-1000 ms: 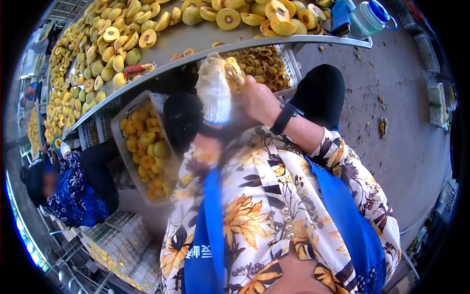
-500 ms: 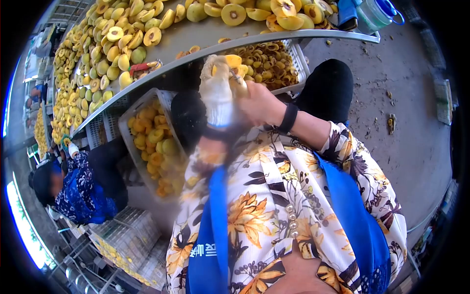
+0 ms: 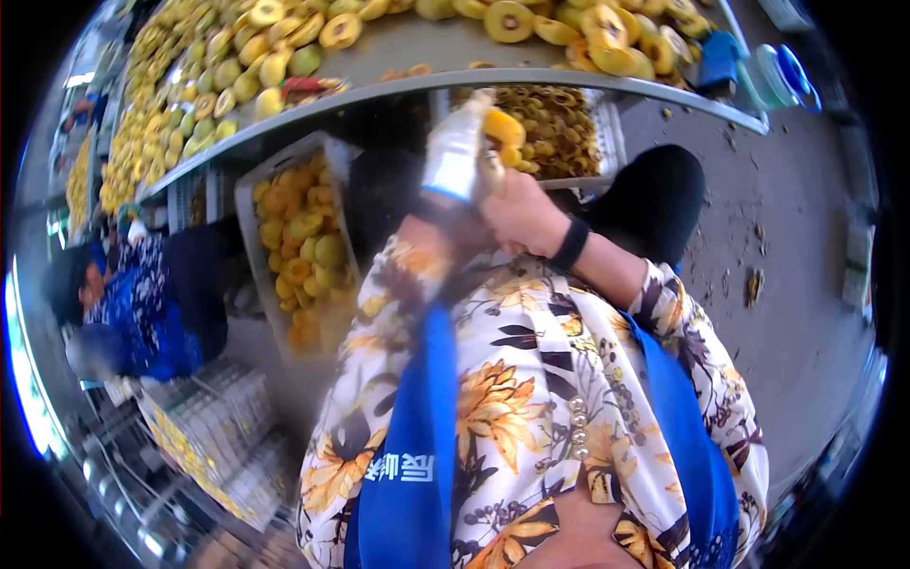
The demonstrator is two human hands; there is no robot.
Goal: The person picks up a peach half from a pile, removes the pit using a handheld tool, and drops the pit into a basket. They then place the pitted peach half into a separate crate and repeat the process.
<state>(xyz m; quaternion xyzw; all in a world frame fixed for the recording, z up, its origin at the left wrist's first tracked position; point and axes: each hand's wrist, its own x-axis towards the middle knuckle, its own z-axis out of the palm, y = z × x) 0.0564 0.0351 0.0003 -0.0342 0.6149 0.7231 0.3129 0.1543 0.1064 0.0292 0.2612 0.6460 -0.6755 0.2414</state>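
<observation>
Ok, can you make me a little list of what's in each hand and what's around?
Left hand: white-gloved, on smooth yellow fruit
Right hand: bare, curled; contents blurred
Table: grey, metal-edged, piled with halved yellow fruit
White plastic crate on the left: orange-yellow fruit
White plastic crate ahead: brownish-yellow scraps
Nearby person: blue patterned clothes

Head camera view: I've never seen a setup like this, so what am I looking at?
There is no robot here, only a person filmed by a camera on their own head, looking forward and down. The table at the top bears many halved fruits. The gloved left hand holds yellow fruit; the bare right hand is closed beside it, too blurred to show any tool. A crate of fruit sits lower left, near a co-worker.
</observation>
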